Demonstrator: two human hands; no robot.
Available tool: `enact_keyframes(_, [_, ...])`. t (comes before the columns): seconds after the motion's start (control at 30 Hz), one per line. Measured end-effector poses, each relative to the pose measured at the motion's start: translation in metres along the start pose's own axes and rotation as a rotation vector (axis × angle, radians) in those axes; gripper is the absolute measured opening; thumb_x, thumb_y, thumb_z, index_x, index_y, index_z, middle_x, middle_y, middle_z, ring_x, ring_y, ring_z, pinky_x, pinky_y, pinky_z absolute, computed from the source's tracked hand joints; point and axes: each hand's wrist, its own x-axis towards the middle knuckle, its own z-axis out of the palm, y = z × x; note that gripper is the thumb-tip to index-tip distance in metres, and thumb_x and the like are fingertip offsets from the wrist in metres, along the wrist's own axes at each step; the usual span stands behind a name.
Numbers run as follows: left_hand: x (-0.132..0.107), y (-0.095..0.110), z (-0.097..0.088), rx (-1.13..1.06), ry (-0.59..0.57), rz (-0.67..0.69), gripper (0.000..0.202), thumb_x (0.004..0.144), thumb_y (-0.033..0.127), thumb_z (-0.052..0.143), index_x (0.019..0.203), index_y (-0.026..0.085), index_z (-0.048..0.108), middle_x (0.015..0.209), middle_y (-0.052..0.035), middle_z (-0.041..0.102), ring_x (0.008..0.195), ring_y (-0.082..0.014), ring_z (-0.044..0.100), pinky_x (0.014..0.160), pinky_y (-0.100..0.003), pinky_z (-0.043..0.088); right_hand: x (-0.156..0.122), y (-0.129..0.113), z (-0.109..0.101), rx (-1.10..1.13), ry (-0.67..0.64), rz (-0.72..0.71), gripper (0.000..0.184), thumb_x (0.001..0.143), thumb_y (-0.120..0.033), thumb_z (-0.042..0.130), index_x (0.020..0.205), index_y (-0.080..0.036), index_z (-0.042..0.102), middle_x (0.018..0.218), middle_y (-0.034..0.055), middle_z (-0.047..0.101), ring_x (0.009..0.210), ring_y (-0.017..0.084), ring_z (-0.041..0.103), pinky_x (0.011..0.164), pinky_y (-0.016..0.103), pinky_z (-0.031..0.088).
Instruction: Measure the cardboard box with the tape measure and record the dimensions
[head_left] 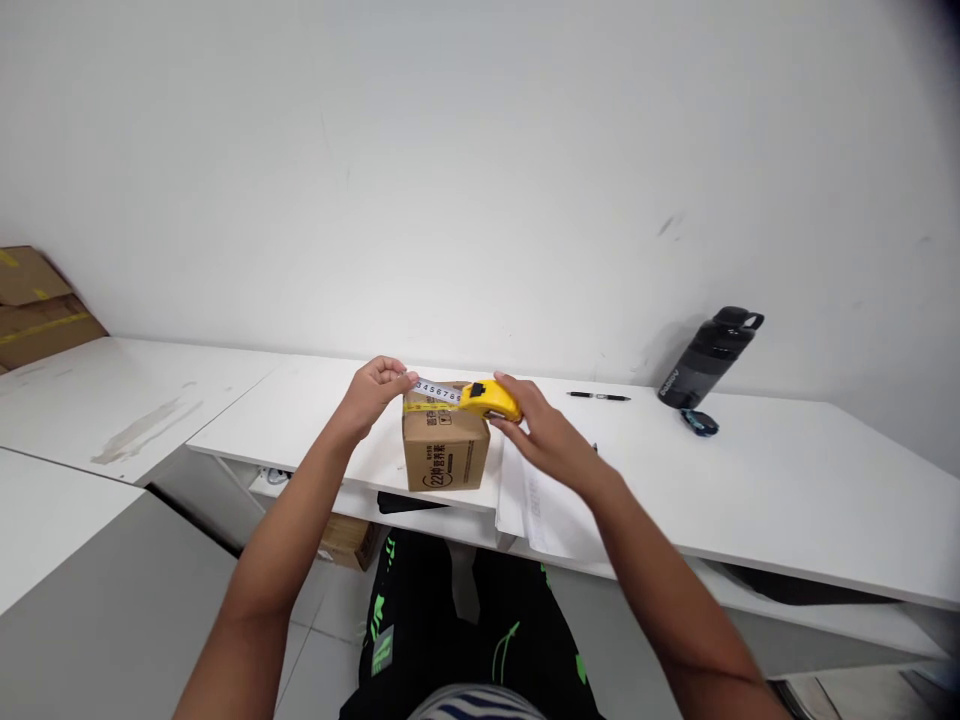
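Observation:
A small brown cardboard box with dark printing and yellow tape on top stands at the front edge of the white desk. Over its top stretches the pale numbered blade of a yellow tape measure. My right hand grips the yellow case at the box's right side. The blade's free end is pinched between thumb and fingers of my left hand, above the box's left edge. The very tip of the blade is hidden by those fingers.
White papers lie right of the box, partly under my right forearm. Farther right are a pen, a tilted black bottle and a small dark blue item. Larger cartons sit far left; another box is below the desk.

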Motion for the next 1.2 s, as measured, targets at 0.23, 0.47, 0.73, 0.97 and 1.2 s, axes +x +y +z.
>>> enact_keyframes(0.23, [-0.004,-0.043,-0.039,0.152,0.087,-0.270,0.041,0.068,0.052,0.074,0.068,0.020,0.048,0.057,0.0053,0.049,0.055,-0.0103,0.046,0.064,-0.028,0.042,0.017,0.073,-0.029,0.147,-0.213,0.303,0.057,0.086,-0.032,0.061,0.141,-0.036,0.050,0.144,0.0020,0.055,0.114,0.026,0.061,0.098,0.046,0.052])
enact_keyframes(0.47, [-0.004,-0.064,-0.004,0.248,0.049,-0.299,0.053,0.064,0.050,0.079,0.097,0.020,0.050,0.097,-0.0059,0.062,0.087,-0.0202,0.061,0.078,-0.032,0.047,0.029,0.079,-0.011,0.147,-0.225,0.252,0.062,0.087,-0.040,0.061,0.146,-0.038,0.042,0.148,0.0030,0.047,0.132,0.028,0.048,0.102,0.044,0.050])
enact_keyframes(0.73, [0.001,-0.066,0.008,0.161,0.041,-0.369,0.078,0.066,0.049,0.081,0.126,0.021,0.042,0.142,-0.0198,0.048,0.126,-0.0311,0.054,0.102,-0.043,0.045,0.023,0.077,0.008,0.105,-0.100,0.229,0.058,0.090,-0.040,0.059,0.144,-0.034,0.039,0.138,0.0074,0.050,0.122,0.025,0.055,0.093,0.040,0.054])
enact_keyframes(0.97, [-0.018,-0.048,-0.003,0.284,0.312,-0.104,0.088,0.072,0.049,0.078,0.141,0.022,0.030,0.151,-0.0209,0.037,0.141,-0.0331,0.038,0.111,-0.052,0.037,0.004,0.042,0.003,-0.276,0.254,-0.063,0.037,0.094,-0.032,0.054,0.131,-0.031,0.053,0.120,0.0098,0.062,0.098,0.025,0.065,0.071,0.037,0.055])
enact_keyframes(1.2, [-0.056,-0.039,0.021,0.695,-0.220,0.145,0.096,0.073,0.058,0.073,0.153,0.031,0.027,0.162,-0.0107,0.025,0.150,-0.0351,0.021,0.120,-0.056,0.025,-0.013,0.050,0.004,-0.137,0.640,0.098,0.045,0.082,-0.045,0.069,0.119,-0.027,0.051,0.115,0.0091,0.063,0.105,0.026,0.063,0.083,0.041,0.055])
